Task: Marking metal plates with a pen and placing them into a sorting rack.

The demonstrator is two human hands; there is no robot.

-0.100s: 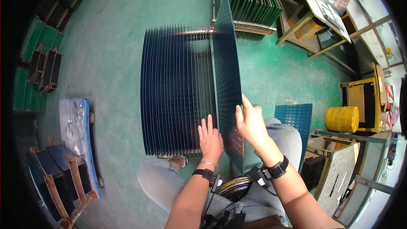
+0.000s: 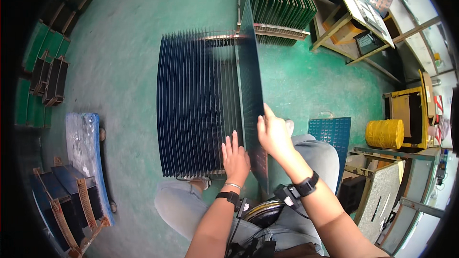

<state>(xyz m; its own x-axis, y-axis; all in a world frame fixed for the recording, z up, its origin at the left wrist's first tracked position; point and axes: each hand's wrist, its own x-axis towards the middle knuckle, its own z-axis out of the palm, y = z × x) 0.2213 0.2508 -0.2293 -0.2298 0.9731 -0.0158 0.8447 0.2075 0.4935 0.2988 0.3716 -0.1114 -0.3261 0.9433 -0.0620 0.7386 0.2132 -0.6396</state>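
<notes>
In front of me stands a wire rack [image 2: 224,35] filled on its left with several thin dark-blue circuit board panels [image 2: 188,105], upright and side by side. One more blue circuit board panel [image 2: 250,83] is held upright at the rack's right end. My right hand [image 2: 274,133] grips that panel's right edge, fingers closed on it. Between the racked panels and the held one, my left hand [image 2: 235,159] has its fingers stretched out, close to the held panel's near part. Whether the left thumb touches the panel I cannot tell.
Beyond the rack stands another rack of green panels [image 2: 282,5]. A blue panel [image 2: 331,131] leans beside my right knee. A blue-edged wheeled board [image 2: 82,148] lies at left, near small racks [image 2: 79,193]. Wooden benches and a yellow roll [image 2: 384,134] line the right.
The held panel has shifted left toward the racked panels and stands more edge-on, my right hand moving with it. My left hand is nearly still.
</notes>
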